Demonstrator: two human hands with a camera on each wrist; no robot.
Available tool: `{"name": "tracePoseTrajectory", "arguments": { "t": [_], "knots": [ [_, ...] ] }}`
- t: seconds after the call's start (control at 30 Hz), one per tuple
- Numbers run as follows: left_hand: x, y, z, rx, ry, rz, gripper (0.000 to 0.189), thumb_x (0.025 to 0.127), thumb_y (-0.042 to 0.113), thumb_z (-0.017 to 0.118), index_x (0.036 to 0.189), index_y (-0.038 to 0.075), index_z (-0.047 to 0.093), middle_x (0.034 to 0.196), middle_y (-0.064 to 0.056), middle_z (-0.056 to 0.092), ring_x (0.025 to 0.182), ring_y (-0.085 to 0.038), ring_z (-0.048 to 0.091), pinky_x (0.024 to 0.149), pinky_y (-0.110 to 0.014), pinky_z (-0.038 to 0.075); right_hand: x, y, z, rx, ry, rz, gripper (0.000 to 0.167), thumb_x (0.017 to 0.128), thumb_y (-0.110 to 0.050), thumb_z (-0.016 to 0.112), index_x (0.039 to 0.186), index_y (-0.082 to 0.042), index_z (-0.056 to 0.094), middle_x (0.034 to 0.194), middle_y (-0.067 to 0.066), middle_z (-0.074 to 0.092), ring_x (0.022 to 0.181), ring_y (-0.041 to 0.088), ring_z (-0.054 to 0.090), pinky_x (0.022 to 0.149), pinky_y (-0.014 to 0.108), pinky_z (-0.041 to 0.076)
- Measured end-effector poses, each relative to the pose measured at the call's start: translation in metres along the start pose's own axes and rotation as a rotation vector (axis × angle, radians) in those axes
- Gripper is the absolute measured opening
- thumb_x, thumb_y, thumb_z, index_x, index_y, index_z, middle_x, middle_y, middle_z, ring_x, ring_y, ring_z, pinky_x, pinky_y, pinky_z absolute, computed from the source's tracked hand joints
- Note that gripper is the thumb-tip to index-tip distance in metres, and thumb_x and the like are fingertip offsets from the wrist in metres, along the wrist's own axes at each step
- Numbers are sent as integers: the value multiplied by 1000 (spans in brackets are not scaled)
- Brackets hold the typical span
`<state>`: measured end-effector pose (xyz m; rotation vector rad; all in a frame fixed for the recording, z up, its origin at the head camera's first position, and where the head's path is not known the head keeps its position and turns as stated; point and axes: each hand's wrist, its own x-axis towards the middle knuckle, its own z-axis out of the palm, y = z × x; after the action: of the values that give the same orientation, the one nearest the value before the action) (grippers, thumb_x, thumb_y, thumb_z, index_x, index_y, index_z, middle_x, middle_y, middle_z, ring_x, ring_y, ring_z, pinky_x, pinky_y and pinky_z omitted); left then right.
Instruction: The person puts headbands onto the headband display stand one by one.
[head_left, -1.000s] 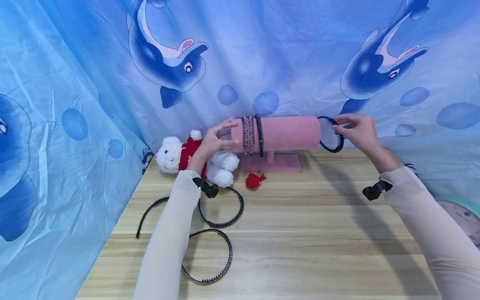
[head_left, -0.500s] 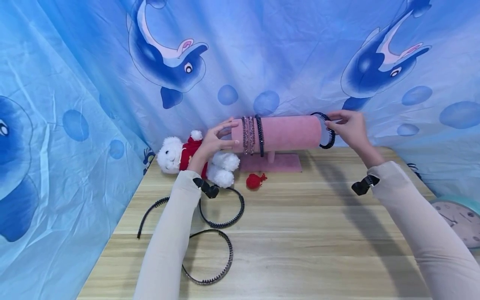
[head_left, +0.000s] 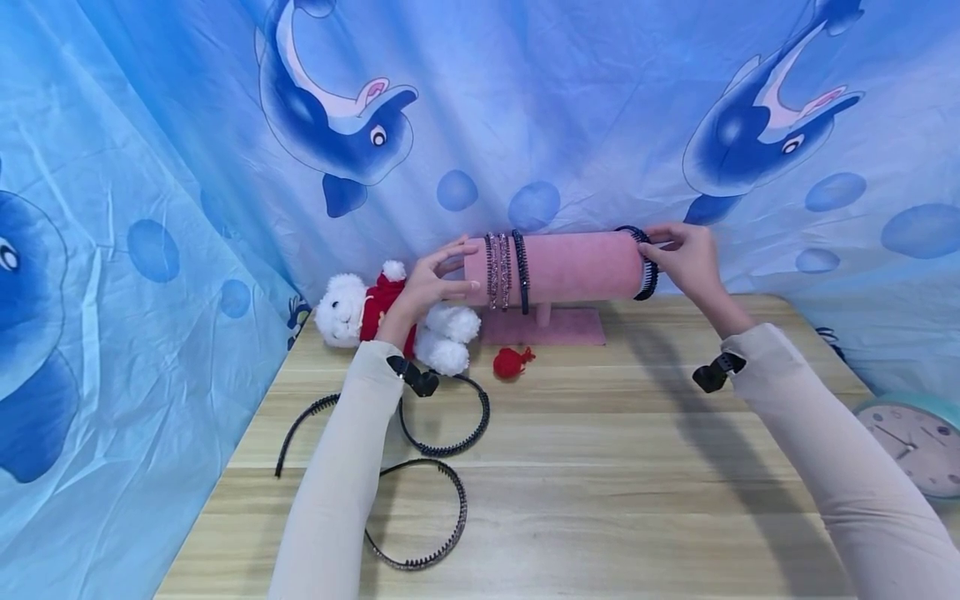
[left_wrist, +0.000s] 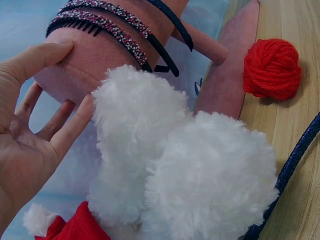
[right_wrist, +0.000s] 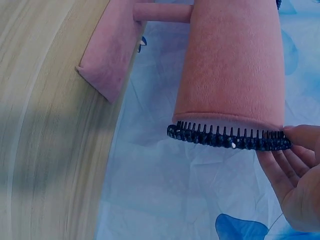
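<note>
A pink plush headband stand [head_left: 581,265], a padded roll on a post and flat base, stands at the table's back. My left hand [head_left: 426,287] holds the roll's left end, thumb on one side and fingers on the other, as the left wrist view shows. Two glittery toothed headbands [left_wrist: 102,27] and a dark headband [head_left: 522,275] sit around the left half. At the other end, my right hand [head_left: 686,260] pinches a black toothed headband [right_wrist: 220,138] between thumb and fingers. This headband stands upright at the roll's right rim, its teeth pointing inward.
A white plush bear [head_left: 341,310] in red lies beside the stand's left end. In front of the base is a red yarn ball [head_left: 510,363]. Several headbands, including a glittery one [head_left: 459,517], lie on the table's left. A round clock [head_left: 911,446] stands at right.
My right hand has moved left with the black toothed headband, from apart from the roll to its right rim. The left hand has stayed on the left end.
</note>
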<state>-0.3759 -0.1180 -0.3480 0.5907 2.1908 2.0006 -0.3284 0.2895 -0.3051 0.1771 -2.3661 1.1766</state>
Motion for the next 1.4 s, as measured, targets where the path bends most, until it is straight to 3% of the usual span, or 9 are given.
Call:
{"name": "tracePoseTrajectory", "arguments": {
  "t": [0.2, 0.43, 0.5, 0.6, 0.7, 0.77, 0.97, 1.23, 1.4],
  "knots": [
    [1, -2, 0, 2, 5, 7, 64, 85, -3, 78, 143, 16, 59, 163, 20, 34, 146, -24, 42, 97, -41, 61, -5, 3, -7, 40, -107, -53, 37, 92, -9, 75, 126, 3, 69, 122, 29, 70, 78, -17, 63, 68, 3, 53],
    [2, -3, 0, -16, 6, 24, 64, 84, -4, 78, 142, 17, 60, 163, 19, 36, 146, -24, 43, 99, -40, 61, -12, 11, -16, 82, -279, -93, 64, 86, 5, 77, 145, 0, 54, 146, 26, 55, 102, -13, 62, 79, 3, 54],
    [2, -2, 0, -16, 6, 21, 64, 84, -4, 78, 142, 18, 61, 163, 20, 36, 146, -24, 43, 97, -40, 61, -13, 12, -17, 93, -323, -95, 71, 84, 10, 76, 149, 0, 49, 151, 26, 50, 113, -4, 64, 82, 5, 55],
    [2, -1, 0, -9, 8, 18, 64, 84, -3, 78, 142, 19, 61, 162, 21, 36, 145, -24, 43, 95, -40, 62, -15, 13, -17, 103, -366, -94, 77, 83, 16, 72, 153, -1, 43, 156, 26, 44, 131, 22, 60, 84, 7, 57],
    [2, 0, -1, -2, 12, 14, 64, 84, -2, 79, 142, 19, 61, 162, 22, 36, 145, -24, 43, 95, -40, 62, -16, 12, -16, 82, -384, -99, 79, 84, 19, 69, 155, -1, 39, 158, 26, 40, 136, 43, 50, 84, 6, 56],
    [2, 0, -1, 2, 13, 11, 64, 84, -2, 79, 142, 19, 60, 162, 22, 36, 145, -24, 43, 95, -41, 62, -15, 10, -16, 33, -385, -109, 79, 85, 19, 69, 155, -2, 39, 157, 28, 41, 134, 48, 49, 81, 3, 54],
    [2, -1, -2, 10, 16, 13, 64, 84, -2, 79, 142, 19, 60, 162, 22, 36, 145, -24, 44, 97, -41, 62, -8, 0, -18, -121, -429, -126, 77, 88, 16, 67, 156, -4, 38, 153, 31, 44, 132, 49, 52, 68, 2, 49],
    [2, -2, -1, -15, 13, 15, 65, 83, -5, 78, 142, 17, 60, 163, 21, 36, 145, -25, 43, 96, -39, 62, 12, -12, -24, -218, -525, -104, 73, 89, 10, 70, 154, -4, 42, 153, 29, 46, 131, 47, 55, 85, 36, 64],
    [2, -2, -1, -24, 11, 11, 66, 83, -6, 77, 143, 15, 59, 163, 20, 35, 146, -25, 42, 98, -39, 61, 21, -15, -27, -218, -564, -66, 72, 90, 8, 70, 155, -6, 42, 157, 25, 43, 132, 45, 55, 80, 20, 59]
  ]
}}
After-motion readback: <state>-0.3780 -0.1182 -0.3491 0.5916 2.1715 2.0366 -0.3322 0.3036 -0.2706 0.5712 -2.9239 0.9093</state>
